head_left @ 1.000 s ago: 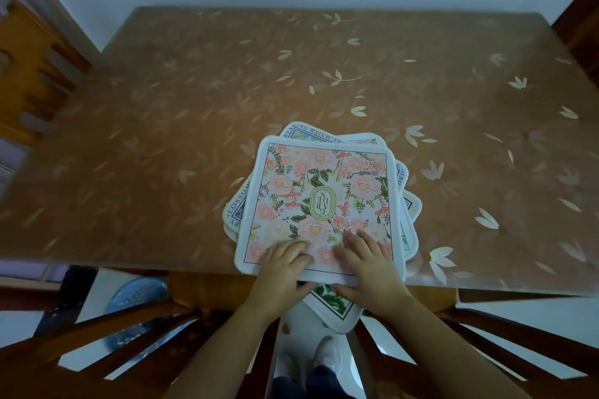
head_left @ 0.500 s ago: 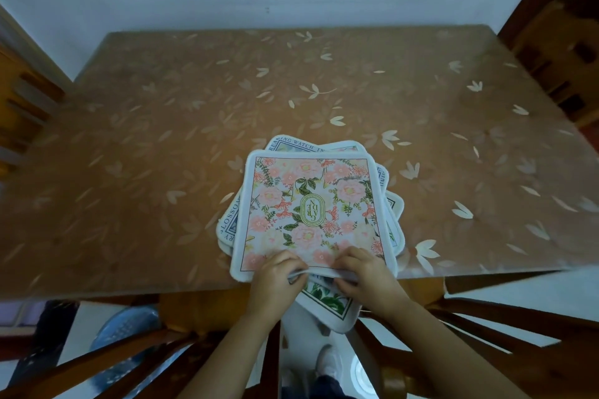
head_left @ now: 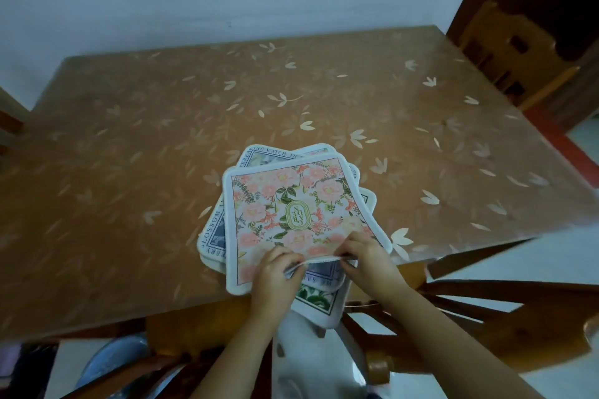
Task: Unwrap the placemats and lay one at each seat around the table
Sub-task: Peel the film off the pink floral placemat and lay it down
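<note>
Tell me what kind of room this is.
Most likely a home dining area: a wooden table under a leaf-print cover, wooden chairs around it, and a floral placemat atop a stack of others.

Left hand (head_left: 275, 269): knuckles up, fingers curled, pinching the near edge of the top placemat (head_left: 285, 201), left of its middle.
Right hand (head_left: 366, 254): fingers (head_left: 355, 240) laid on top of the same edge, thumb tucked beneath, gripping it.
The two hands sit close together and are not touching.
Left forearm (head_left: 233, 347): bare, reaching straight forward from the body.
Right forearm (head_left: 453, 340): bare, angled inward toward the wrist.
</note>
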